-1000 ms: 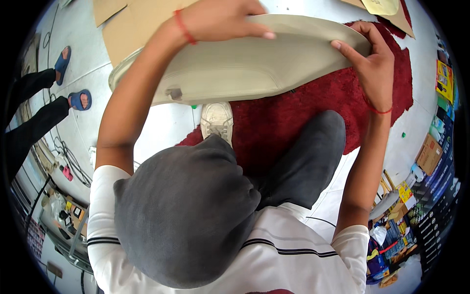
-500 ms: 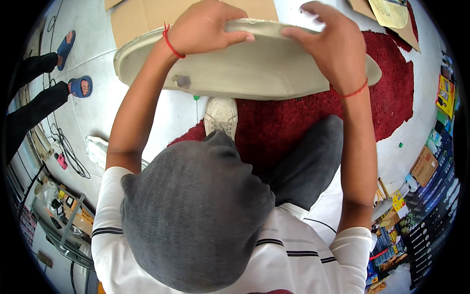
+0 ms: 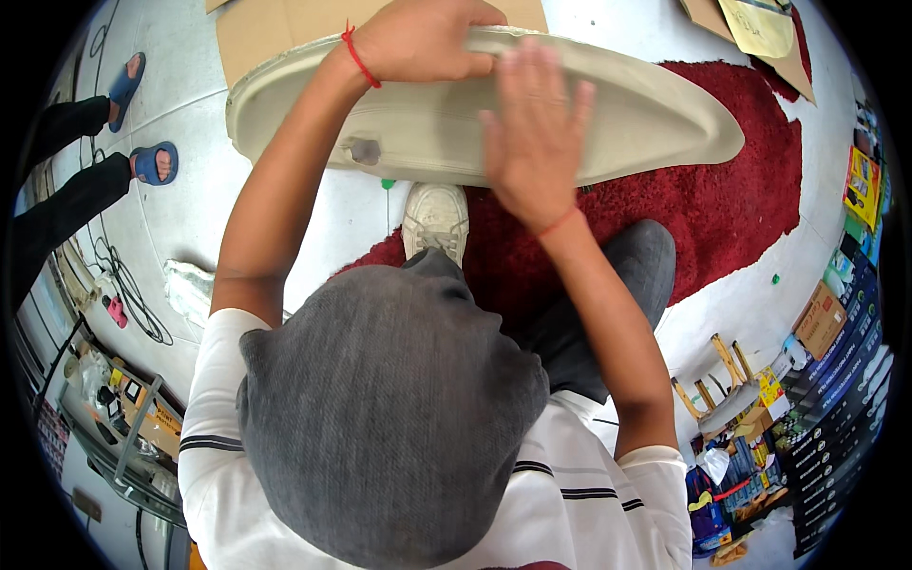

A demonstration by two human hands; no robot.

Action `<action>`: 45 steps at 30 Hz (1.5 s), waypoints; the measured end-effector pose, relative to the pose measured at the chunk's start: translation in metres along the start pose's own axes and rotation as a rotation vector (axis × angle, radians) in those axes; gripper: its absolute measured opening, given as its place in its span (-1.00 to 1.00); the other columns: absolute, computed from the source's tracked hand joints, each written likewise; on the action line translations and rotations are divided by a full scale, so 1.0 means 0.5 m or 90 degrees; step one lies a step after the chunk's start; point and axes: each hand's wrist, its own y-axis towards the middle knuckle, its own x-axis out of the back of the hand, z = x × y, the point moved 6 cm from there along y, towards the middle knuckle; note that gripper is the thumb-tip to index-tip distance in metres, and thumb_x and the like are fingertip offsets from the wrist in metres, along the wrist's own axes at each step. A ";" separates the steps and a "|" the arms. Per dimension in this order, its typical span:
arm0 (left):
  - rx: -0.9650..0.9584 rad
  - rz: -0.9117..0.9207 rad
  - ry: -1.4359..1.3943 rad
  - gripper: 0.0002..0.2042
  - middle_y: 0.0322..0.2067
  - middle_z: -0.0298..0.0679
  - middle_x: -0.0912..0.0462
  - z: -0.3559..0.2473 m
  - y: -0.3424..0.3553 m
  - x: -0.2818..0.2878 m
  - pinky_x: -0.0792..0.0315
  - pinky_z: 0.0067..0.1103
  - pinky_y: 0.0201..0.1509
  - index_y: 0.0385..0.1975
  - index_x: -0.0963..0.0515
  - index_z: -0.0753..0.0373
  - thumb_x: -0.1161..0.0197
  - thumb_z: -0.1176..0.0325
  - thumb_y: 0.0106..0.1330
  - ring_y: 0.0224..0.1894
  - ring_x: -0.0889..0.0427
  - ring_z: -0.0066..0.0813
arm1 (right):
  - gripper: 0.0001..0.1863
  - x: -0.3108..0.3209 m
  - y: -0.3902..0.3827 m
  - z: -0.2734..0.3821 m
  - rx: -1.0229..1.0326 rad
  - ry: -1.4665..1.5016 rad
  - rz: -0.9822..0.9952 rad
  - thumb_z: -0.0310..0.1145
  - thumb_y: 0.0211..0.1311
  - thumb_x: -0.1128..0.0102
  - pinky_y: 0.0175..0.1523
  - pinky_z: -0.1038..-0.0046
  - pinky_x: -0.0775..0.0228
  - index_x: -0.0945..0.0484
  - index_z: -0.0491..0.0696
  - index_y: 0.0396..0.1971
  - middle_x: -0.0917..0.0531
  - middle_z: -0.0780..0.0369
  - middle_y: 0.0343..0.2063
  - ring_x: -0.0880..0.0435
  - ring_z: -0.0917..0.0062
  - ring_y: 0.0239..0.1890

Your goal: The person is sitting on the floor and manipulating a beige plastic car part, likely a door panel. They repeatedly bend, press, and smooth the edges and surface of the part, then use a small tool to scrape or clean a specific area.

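A long beige curved panel [image 3: 646,119] with stitched lines and a small greyish opening near its lower left lies across the top of the head view, above my lap. My left hand [image 3: 428,43] is closed on its far edge, left of the middle. My right hand [image 3: 535,138], slightly blurred, is open with fingers spread over the panel's face, just below and right of the left. My white shoe [image 3: 434,214] shows under the panel, and my bent grey-clad knee is partly behind my right forearm.
A dark red shaggy rug [image 3: 741,218] lies beneath. Cardboard [image 3: 242,33] sits at the top. Another person's sandalled feet [image 3: 152,163] and cables [image 3: 133,304] are on the left floor. Boxes [image 3: 819,318] and clutter line the right side; a metal rack [image 3: 128,442] stands lower left.
My right hand has left the panel's right end and moved leftward and down onto its middle, fingers now spread. My left hand still grips the far edge. The panel's right end is now uncovered.
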 end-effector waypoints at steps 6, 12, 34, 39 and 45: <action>0.045 0.017 -0.028 -0.76 -0.44 0.12 -0.68 0.004 -0.014 0.008 -0.54 -0.25 -0.25 -0.41 -0.68 0.35 -0.39 0.26 0.11 -0.38 -0.69 0.09 | -0.26 0.038 -0.032 -0.090 0.008 -0.132 0.056 -0.10 0.42 -0.14 0.64 -0.08 0.47 -0.24 0.09 0.57 -0.31 0.23 0.54 -0.14 0.39 0.63; 0.056 0.027 -0.074 -0.77 -0.44 0.07 -0.72 0.003 -0.015 0.020 -0.56 -0.33 -0.23 -0.36 -0.71 0.36 -0.39 0.27 0.21 -0.39 -0.72 -0.09 | -0.18 0.307 -0.031 -0.286 -0.034 -0.189 -0.163 -0.08 0.33 -0.43 0.57 -0.07 0.03 -0.34 -0.16 0.46 -0.45 0.04 0.42 -0.34 0.11 0.51; -0.150 -0.005 -0.032 -0.77 -0.46 0.04 -0.66 -0.016 0.045 -0.016 -0.51 -0.28 -0.31 -0.32 -0.66 0.33 -0.39 0.26 0.32 -0.43 -0.65 -0.01 | -0.76 0.279 0.097 -0.292 0.020 0.171 0.119 -0.43 0.37 -0.35 0.11 0.48 -0.56 -0.76 -0.17 -0.03 -0.82 0.18 -0.07 -0.78 0.51 -0.06; -0.104 0.018 -0.042 -0.78 -0.43 0.02 -0.70 -0.024 0.042 -0.018 -0.56 -0.33 -0.28 -0.25 -0.68 0.33 -0.41 0.27 0.32 -0.42 -0.69 -0.10 | -0.82 0.227 0.157 -0.220 -0.034 0.097 0.252 -0.50 0.36 -0.33 0.10 0.53 -0.54 -0.71 -0.17 -0.08 -0.80 0.24 -0.13 -0.76 0.55 -0.05; -0.064 0.069 -0.225 -0.76 -0.32 0.02 -0.77 0.014 0.053 -0.030 -0.59 -0.44 -0.14 -0.09 -0.71 0.34 -0.33 0.33 0.38 -0.32 -0.73 -0.27 | -0.84 0.233 0.125 -0.173 0.182 0.103 0.081 -0.54 0.27 -0.35 0.09 0.41 -0.59 -0.71 -0.14 -0.16 -0.78 0.20 -0.08 -0.78 0.31 -0.04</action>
